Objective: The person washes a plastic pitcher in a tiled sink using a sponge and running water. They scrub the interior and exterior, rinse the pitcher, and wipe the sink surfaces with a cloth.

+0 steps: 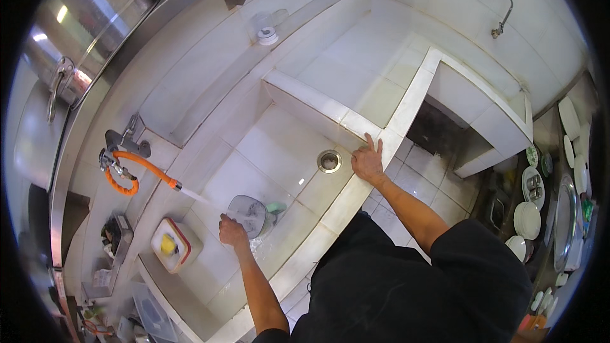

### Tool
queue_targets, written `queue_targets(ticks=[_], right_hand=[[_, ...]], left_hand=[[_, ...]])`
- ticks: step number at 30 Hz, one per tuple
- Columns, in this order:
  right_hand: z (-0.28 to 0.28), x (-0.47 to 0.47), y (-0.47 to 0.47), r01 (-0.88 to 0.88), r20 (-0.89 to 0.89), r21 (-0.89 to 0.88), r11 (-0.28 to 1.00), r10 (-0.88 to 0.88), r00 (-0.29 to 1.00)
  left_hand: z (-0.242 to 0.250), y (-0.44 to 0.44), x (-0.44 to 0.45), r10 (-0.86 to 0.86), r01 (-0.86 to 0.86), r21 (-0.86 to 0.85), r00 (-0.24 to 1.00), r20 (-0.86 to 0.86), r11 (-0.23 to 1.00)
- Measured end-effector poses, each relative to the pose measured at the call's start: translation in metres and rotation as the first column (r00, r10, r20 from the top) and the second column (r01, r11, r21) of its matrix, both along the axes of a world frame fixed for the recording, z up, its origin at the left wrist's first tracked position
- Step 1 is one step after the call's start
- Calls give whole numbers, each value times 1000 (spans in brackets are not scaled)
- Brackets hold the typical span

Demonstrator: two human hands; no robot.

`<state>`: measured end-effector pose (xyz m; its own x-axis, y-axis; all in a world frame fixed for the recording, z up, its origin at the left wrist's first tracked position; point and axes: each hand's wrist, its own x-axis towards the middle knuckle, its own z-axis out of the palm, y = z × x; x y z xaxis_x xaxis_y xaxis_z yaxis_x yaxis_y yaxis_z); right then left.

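Observation:
A clear jar with a green handle (249,214) is in the white tiled sink basin (267,133), with suds inside it. My left hand (233,232) is at the jar's rim, fingers curled against it; the fingertips are partly hidden. Water runs onto the jar from an orange hose (147,166) on a wall tap. My right hand (367,159) rests with fingers spread on the tiled sink ledge (393,140), holding nothing. Between my hands lies the metal drain (329,161) in the basin floor.
A white tub with a red rim (187,247) holds a yellow sponge (168,245) at the basin's left. Another clear jug (267,28) lies on the back ledge. A second basin (352,52) adjoins beyond a divider. Stacked plates (527,220) stand on the right.

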<state>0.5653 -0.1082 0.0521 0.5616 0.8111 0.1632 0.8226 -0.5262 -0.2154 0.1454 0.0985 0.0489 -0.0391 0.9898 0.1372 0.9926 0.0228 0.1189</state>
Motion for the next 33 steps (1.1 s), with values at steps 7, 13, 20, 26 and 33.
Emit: queue_targets(ticks=[7,13,20,26,33], right_hand=[[2,1,1,-8,-14,-22,1000,8,1000],[-19,10,3,-9,78,2,1000,9,997],[-1,1,2,-7,26,-39,999,8,1000],[-10,7,0,-40,86,-7,999,41,995],[-12,9,-1,-62,91,21,998,59,994]], left_hand=[[1,1,5,17,-19,-31,998,-60,999],[-7,1,2,10,-11,13,999,32,1000],[16,-5,8,40,-36,-115,999,33,993],[17,-7,9,32,-29,-88,999,37,996],[18,-6,11,35,-31,-102,998,45,994]])
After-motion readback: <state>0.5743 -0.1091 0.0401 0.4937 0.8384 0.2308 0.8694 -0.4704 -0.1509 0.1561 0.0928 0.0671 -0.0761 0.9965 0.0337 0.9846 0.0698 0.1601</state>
